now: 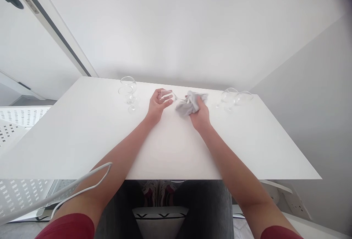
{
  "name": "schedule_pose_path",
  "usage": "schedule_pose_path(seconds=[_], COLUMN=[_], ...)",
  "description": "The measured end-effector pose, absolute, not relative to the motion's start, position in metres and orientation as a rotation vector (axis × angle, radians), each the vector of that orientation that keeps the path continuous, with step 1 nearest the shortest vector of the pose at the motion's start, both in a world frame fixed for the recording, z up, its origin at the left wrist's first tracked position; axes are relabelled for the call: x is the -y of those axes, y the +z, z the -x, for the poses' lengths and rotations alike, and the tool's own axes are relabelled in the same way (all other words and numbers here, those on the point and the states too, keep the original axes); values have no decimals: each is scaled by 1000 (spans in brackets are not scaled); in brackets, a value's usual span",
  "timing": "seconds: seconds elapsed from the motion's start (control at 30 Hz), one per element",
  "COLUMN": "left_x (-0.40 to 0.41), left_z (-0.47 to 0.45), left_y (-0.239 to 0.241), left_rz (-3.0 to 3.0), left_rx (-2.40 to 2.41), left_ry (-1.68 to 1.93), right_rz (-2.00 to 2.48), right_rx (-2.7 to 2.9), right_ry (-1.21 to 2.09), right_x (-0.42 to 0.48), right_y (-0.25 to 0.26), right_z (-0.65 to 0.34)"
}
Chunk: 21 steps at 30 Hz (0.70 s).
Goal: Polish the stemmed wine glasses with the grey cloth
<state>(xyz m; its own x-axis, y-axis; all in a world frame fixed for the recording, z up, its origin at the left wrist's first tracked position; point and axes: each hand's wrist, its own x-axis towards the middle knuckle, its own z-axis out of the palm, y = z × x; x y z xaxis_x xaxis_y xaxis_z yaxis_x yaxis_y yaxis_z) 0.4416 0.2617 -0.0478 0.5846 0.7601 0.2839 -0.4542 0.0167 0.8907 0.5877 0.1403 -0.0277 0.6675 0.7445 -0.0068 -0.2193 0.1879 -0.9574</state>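
My left hand is closed round the bowl of a clear wine glass, which lies tilted sideways with its stem pointing right. My right hand grips a light grey cloth, bunched round the far end of the stem. The cloth hides the glass's foot. Both hands are above the far middle part of the white table.
Two wine glasses stand at the table's back left, one glass behind another glass. Two more, a glass and its neighbour, are at back right. A white cable crosses before my left forearm. A wall rises behind.
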Motion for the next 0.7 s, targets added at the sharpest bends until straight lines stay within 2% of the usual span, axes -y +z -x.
schedule_pose_path(seconds=[0.13,0.3,0.43,0.5,0.7], left_x=[-253,-253,-258,-255,-245], left_z=[-440,-440,-443,-443,-440], left_y=[-43,-45,-51,-51,-43], left_rz=[-1306,-1310,-1215,-1254,-1532], left_rx=[-263,-378,-474,-467,-376], left_ry=[880,801,701,688,785], right_rz=[1248,1499,1475,1452,1398], right_rx=[579,696,950,866,508], right_ry=[892,566,386,369,828], right_x=[-143,-138,-132,-134,-147], right_y=[-30,-32,-30,-32,-45], right_z=[-581,-574,-566,-568,-590])
